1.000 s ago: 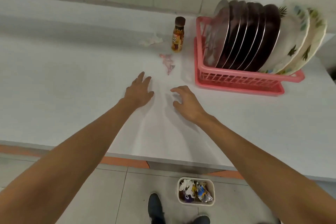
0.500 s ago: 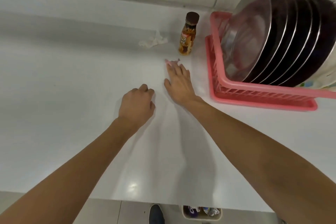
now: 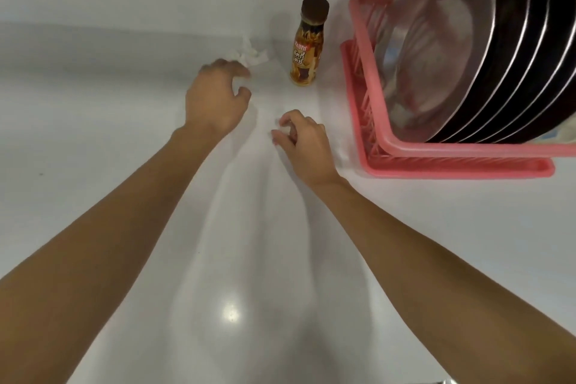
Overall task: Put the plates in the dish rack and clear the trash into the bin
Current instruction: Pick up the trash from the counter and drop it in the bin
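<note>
Plates: the plates (image 3: 436, 40) that show stand on edge in the rack (image 3: 452, 150), a steel one in front and dark ones behind it. None lies on the counter (image 3: 109, 134) in view, so this half of the task looks done.
Rack: pink, on the right of the counter, near the back wall.
Trash on the counter: a crumpled white tissue (image 3: 252, 54) lies near the back wall, just left of the bottle (image 3: 307, 44).
Bottle: upright and capped, between the tissue and the rack. I cannot tell whether it counts as trash.
Left hand (image 3: 215, 97): reaches toward the tissue, fingers half curled with a gap to the thumb. The fingertips are at the tissue's near edge, but no grip on it shows.
Right hand (image 3: 300, 140): low over the counter, near the rack's front corner, fingers drawn in toward the thumb. I cannot tell whether they pinch some small scrap.
Bin: not in view, so nothing shows of what is in it.
Left to do, as I judge it: gather the tissue, perhaps the bottle, and carry them with anything the right hand has to the bin.
</note>
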Motion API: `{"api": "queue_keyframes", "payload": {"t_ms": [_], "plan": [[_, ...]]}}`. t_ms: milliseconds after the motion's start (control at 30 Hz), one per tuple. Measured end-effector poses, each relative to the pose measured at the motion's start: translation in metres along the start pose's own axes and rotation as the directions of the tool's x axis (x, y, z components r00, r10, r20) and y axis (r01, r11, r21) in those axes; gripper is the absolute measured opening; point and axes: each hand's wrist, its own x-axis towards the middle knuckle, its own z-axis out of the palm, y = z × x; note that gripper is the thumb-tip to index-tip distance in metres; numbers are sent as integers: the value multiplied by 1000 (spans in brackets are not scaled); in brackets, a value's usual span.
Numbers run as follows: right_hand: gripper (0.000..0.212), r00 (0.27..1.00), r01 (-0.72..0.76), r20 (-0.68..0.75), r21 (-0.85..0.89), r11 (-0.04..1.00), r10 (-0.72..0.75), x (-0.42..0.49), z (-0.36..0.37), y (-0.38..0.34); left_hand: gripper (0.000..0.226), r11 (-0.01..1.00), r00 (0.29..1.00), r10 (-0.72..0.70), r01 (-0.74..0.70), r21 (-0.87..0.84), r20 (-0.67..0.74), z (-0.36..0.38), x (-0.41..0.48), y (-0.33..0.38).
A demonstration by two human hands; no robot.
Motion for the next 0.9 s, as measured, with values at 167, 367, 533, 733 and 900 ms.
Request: {"api": "queue_keyframes", "payload": {"t_ms": [167,367,533,733,900], "plan": [[16,997,43,-60,-15,999,-44,-1,-2,3,68,989,989,-136,132,65,59,26,63,-8],[30,993,28,-119,34,999,-24,-1,-4,4,43,993,998,-57,59,-99,23,74,67,-21],[27,978,-68,-178,224,972,109,3,-8,-2,16,950,989,-15,-31,-311,-145,74,24,-15],[23,977,-100,-160,242,965,141,-2,-11,-4,30,870,972,-88,-31,-492,-217,64,-41,10],[43,975,-156,-110,288,945,194,-6,-16,-16,22,808,961,-210,69,-585,-178,57,-85,27]]}}
